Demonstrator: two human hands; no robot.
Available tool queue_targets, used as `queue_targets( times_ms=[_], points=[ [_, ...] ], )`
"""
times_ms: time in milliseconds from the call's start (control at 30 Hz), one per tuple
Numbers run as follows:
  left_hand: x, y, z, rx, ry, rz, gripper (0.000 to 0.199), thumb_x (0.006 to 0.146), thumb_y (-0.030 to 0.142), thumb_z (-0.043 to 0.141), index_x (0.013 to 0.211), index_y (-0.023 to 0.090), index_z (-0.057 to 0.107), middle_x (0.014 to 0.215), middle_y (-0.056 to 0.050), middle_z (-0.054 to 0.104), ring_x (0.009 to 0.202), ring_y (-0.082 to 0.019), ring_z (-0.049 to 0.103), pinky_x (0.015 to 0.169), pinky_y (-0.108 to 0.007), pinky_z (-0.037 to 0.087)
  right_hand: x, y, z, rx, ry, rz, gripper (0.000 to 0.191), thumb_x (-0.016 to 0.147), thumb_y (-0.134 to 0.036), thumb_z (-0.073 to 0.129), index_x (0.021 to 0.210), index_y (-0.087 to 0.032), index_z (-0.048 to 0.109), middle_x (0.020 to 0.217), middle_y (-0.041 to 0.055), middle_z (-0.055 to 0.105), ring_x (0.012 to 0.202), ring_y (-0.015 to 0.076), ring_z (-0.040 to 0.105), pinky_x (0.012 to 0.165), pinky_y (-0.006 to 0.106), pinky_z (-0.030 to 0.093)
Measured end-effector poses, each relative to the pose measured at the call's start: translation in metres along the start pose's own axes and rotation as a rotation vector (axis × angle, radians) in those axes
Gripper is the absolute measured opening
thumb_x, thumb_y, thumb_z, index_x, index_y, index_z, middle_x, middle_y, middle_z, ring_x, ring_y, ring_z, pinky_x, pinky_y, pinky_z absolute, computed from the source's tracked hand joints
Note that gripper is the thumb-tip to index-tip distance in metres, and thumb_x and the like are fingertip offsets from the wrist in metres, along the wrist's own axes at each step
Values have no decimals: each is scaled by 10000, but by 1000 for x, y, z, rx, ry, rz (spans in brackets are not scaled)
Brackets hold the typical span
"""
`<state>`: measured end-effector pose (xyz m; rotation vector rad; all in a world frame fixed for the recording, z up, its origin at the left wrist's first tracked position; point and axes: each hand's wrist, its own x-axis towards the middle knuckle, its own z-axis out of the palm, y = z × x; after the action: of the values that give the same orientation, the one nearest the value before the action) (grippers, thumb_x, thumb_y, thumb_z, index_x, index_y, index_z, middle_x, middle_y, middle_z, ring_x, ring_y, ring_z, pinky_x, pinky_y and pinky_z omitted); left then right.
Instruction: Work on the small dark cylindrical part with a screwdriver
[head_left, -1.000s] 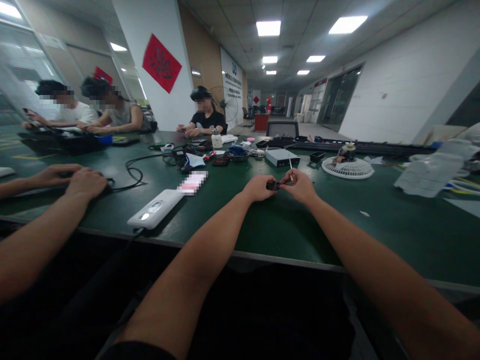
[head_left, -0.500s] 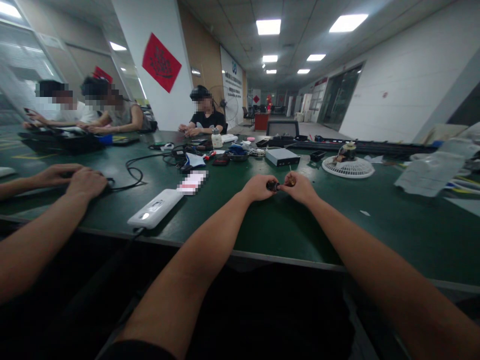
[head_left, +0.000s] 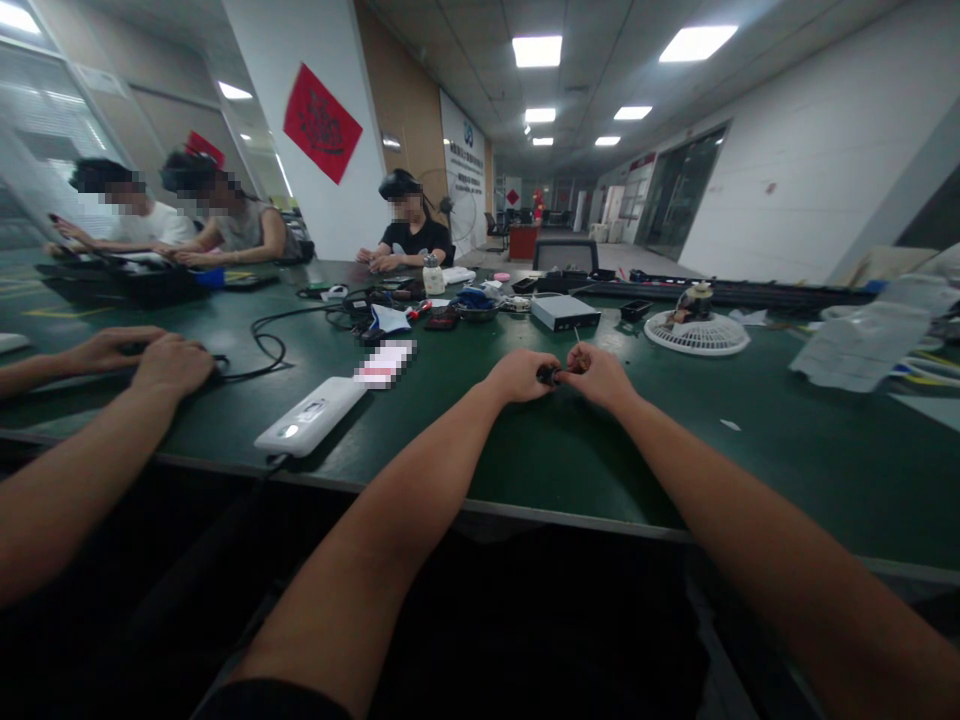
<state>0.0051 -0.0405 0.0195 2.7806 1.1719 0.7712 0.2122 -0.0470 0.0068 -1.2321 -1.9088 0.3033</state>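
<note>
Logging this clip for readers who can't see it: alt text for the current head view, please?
Left hand holds a small dark part against the right hand, above a green table; a white fan grille lies beyond.

From where I watch, the tabletop (head_left: 585, 465) looks smooth, with a soft sheen. I see glossy white plastic on the handset-like device (head_left: 313, 415) and a smooth rubbery coat on the black cable (head_left: 264, 325). The box-shaped drive (head_left: 562, 313) reads as matt grey metal, the fan grille (head_left: 697, 335) as white plastic, the wrapping (head_left: 851, 340) as crinkled, translucent plastic. The small dark part (head_left: 547, 374) shows shiny glints; I can't tell its material.
</note>
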Motion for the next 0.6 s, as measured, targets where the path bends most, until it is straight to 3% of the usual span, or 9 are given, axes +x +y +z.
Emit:
queue_targets(
  times_ms=[200,367,467,600],
  points=[
    [1,1,3,3,-14,-40,359,817,330,756,1159,229,794,1005,-51,821,951,-250,762,871,-333,576,1,3,4,-22,-4,6,240,748,-271,833,852,-243,619,751,-13,719,695,190,668,658,300,455],
    [3,-5,5,14,43,-199,366,795,319,770,1152,244,798,1031,-63,819,986,-263,759,902,-345,592,6,6,5,28,48,15,111,944,-351,638,985,-248,643,791,21,760,760,214,708,730,330,501],
    [1,-10,5,47,93,-338,388,783,336,783,1162,256,800,1065,-75,813,1013,-280,754,920,-361,596,9,7,3,262,87,38,335,1015,-536,514,1103,-239,643,785,33,754,725,202,706,670,312,523],
    [-2,-15,4,57,157,-465,375,786,312,772,1156,255,799,1103,-87,805,1061,-286,742,950,-365,588,10,3,0,535,117,68,648,889,-823,538,1051,-218,702,752,40,715,637,174,652,570,284,520]
  ],
)
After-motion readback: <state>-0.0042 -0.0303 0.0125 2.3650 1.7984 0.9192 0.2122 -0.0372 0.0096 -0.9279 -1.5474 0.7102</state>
